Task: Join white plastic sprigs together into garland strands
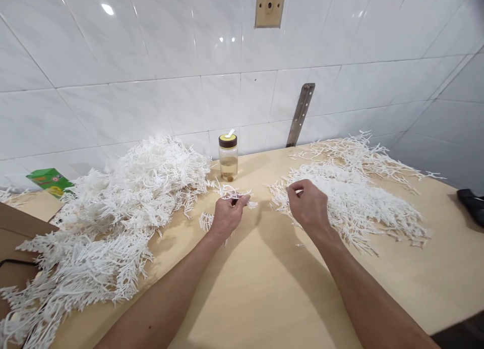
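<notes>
My left hand [227, 218] is closed around a white branching plastic sprig [228, 190], whose thin curved tips stick out above the fingers. A small bunch of short white pieces [205, 221] lies on the table just left of that hand. My right hand [309, 205] is closed in a pinch at the near left edge of a spread heap of white twig-like pieces [355, 197]. Whatever its fingertips hold, if anything, is too hidden to make out. To the left rises a bigger, tangled mound of white branching sprigs [139, 187].
A clear bottle with a dark and yellow lid [229, 160] stands behind my left hand. Against the tiled wall leans a metal strip with holes [301, 114]. A green box [49, 180] and a cardboard box [18, 238] are at far left, a black object [471, 208] at far right.
</notes>
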A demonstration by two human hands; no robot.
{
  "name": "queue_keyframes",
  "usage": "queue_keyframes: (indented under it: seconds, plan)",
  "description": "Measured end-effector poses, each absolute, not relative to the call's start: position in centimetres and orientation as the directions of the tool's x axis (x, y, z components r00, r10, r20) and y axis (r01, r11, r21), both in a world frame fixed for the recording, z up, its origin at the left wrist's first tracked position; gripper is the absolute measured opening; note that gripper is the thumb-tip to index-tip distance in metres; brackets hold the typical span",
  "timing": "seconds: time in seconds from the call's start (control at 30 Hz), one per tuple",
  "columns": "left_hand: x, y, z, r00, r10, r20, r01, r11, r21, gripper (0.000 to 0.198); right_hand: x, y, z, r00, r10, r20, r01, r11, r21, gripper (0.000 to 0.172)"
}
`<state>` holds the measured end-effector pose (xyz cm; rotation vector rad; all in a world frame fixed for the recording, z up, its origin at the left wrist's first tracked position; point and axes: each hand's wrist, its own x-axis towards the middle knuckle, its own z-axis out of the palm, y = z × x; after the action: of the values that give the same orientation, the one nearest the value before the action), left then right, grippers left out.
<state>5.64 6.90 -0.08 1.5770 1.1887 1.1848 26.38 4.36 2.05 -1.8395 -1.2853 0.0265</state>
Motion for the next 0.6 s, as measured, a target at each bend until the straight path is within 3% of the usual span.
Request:
queue_keyframes:
  seconds: [0.1, 0.17, 0.23, 0.3, 0.6]
  plan:
    - [5.8, 7.0, -0.1, 0.123, 0.980, 0.154, 0.154, -0.172, 0.973, 0.044, 26.7, 4.1, 2.6, 0.468, 0.760, 0.451, 0.722, -0.034, -0.691, 0.021]
    - [5.9, 6.9, 0.0, 0.117, 0.979, 0.165, 0.167, -0.183, 0.969, 0.044, 25.5, 3.8, 2.6, 0.384, 0.882, 0.273, 0.598, -0.013, -0.801, 0.026]
    - [6.0, 6.9, 0.0, 0.113, 0.977, 0.181, 0.187, -0.200, 0.962, 0.042, 23.9, 3.5, 2.4, 0.191, 0.980, 0.057, 0.443, -0.034, -0.896, 0.030]
    - [6.0, 6.9, -0.1, 0.109, 0.976, 0.187, 0.204, -0.206, 0.957, 0.041, 22.4, 3.3, 2.0, 0.023, 1.000, -0.019, 0.363, -0.026, -0.931, 0.031]
    - [6.1, 6.7, -0.1, 0.155, 0.961, 0.231, 0.216, -0.261, 0.941, 0.033, 21.0, 3.1, 2.3, 0.063, 0.998, -0.026, 0.489, -0.054, -0.871, 0.019]
